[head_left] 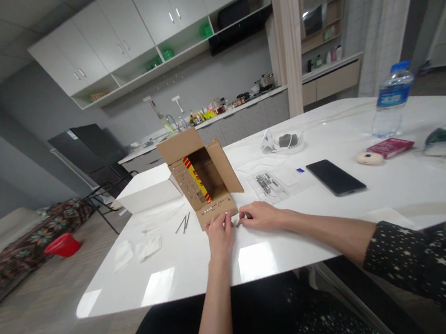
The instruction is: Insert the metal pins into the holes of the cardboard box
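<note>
Cardboard box (202, 177) stands open on the white table (296, 234) just ahead of you, its brown flaps spread and its near flap lying flat toward you, dotted with a row of small pale studs. Your left hand (220, 235) rests at that flap's front edge, fingers (225, 220) curled together and touching the cardboard; whether they pinch anything is too small to tell. Your right hand (261, 216) sits just beside it, thumb and forefinger nearly closed on a tiny grey metal piece (238, 223) at the flap's corner. Inside the box you can see a yellow and red strip (197, 178) against matte corrugated walls. Two thin metal rods (184, 223) lie on the glossy tabletop left of the box, near crumpled white wrappers (148, 247). Right of the box lie a clear plastic bag (268, 186) with dark print and a flat black phone (335, 176). A ribbed, blue-capped water bottle (392, 100) stands well apart.
</note>
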### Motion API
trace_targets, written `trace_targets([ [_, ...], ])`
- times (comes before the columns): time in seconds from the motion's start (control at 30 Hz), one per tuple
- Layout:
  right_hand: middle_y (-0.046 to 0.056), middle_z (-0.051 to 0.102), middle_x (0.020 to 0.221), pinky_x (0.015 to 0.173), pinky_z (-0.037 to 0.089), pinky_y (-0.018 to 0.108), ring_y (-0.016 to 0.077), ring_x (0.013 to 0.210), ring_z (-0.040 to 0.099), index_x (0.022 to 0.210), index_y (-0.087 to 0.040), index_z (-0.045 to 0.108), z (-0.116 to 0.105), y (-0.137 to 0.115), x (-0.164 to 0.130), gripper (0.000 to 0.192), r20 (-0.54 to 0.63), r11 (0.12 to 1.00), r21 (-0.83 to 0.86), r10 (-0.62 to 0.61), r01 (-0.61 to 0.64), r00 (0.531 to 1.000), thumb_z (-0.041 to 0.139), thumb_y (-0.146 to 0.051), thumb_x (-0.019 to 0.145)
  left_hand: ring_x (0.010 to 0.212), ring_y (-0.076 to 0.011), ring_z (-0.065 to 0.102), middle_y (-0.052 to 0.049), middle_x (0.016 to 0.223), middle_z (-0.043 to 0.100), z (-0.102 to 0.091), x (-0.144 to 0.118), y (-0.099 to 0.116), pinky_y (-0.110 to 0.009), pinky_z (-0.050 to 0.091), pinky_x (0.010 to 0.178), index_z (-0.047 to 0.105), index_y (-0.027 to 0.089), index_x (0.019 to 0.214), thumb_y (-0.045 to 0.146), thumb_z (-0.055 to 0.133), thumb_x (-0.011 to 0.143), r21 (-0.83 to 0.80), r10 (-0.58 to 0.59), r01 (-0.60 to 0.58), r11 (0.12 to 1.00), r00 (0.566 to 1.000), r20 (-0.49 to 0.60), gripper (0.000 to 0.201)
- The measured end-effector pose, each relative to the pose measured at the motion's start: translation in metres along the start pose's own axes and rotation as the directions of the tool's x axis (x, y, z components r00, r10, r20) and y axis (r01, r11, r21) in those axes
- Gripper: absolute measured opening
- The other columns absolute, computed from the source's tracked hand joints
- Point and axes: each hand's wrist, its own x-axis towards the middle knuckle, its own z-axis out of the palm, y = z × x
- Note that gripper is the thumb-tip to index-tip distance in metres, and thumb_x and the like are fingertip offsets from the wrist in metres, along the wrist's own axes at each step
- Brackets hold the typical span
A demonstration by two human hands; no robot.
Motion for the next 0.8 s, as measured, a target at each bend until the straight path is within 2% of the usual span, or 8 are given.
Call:
trace_targets([
  [0.13,0.003,0.072,0.084,0.061,0.033,0.024,0.0166,0.072,0.061,0.096,-0.022,0.070,-0.0009,-0.0009,-0.0008,0.022,0.010,1.000,0.012,0.004,-0.004,1.000,0.053,-0.031,0.084,0.090,-0.0207,0.064,-0.005,0.080,0.074,-0.0021,0.0003,0.0023,-0.040,0.036,0.095,0.067,0.019,0.069,0.032,0.042,0.094,-0.016,-0.003,0.003,1.000,1.000,0.010,0.038],
  [0.27,0.003,0.072,0.084,0.061,0.033,0.024,0.0166,0.072,0.061,0.096,-0.022,0.071,-0.0023,-0.0025,-0.0013,0.023,0.017,1.000,0.014,0.009,-0.009,1.000,0.053,-0.030,0.084,0.075,-0.0176,0.065,-0.005,0.076,0.073,-0.0016,0.0006,0.0016,-0.033,0.044,0.084,0.065,0.018,0.071,0.034,0.041,0.094,-0.125,0.022,-0.014,0.992,0.998,0.061,0.038],
  [0.37,0.003,0.072,0.084,0.061,0.033,0.024,0.0169,0.072,0.061,0.096,-0.021,0.071,-0.0021,-0.0028,-0.0009,0.023,0.019,1.000,0.013,0.014,-0.014,1.000,0.053,-0.030,0.084,0.071,-0.0172,0.066,-0.005,0.074,0.072,-0.0017,-0.0005,0.0025,-0.029,0.046,0.076,0.066,0.018,0.072,0.036,0.042,0.094,-0.157,0.016,-0.004,0.988,0.997,0.073,0.037],
  [0.57,0.003,0.072,0.084,0.060,0.033,0.024,0.0165,0.071,0.060,0.097,-0.021,0.071,-0.0023,-0.0026,-0.0006,0.023,0.016,1.000,0.008,0.008,-0.008,1.000,0.053,-0.030,0.085,0.072,-0.0172,0.068,-0.005,0.078,0.074,-0.0008,-0.0022,0.0030,-0.027,0.049,0.070,0.069,0.017,0.093,0.039,0.047,0.091,-0.231,-0.031,0.043,0.972,0.998,0.056,0.031],
  [0.8,0.003,0.072,0.083,0.061,0.033,0.024,0.0164,0.071,0.060,0.097,-0.022,0.071,-0.0004,-0.0006,0.0004,0.024,0.018,1.000,0.011,0.002,-0.002,1.000,0.053,-0.032,0.085,0.082,-0.0184,0.069,-0.006,0.087,0.074,0.0007,-0.0012,0.0006,-0.028,0.050,0.073,0.069,0.019,0.095,0.042,0.049,0.091,-0.218,-0.002,0.007,0.976,1.000,0.022,0.031],
])
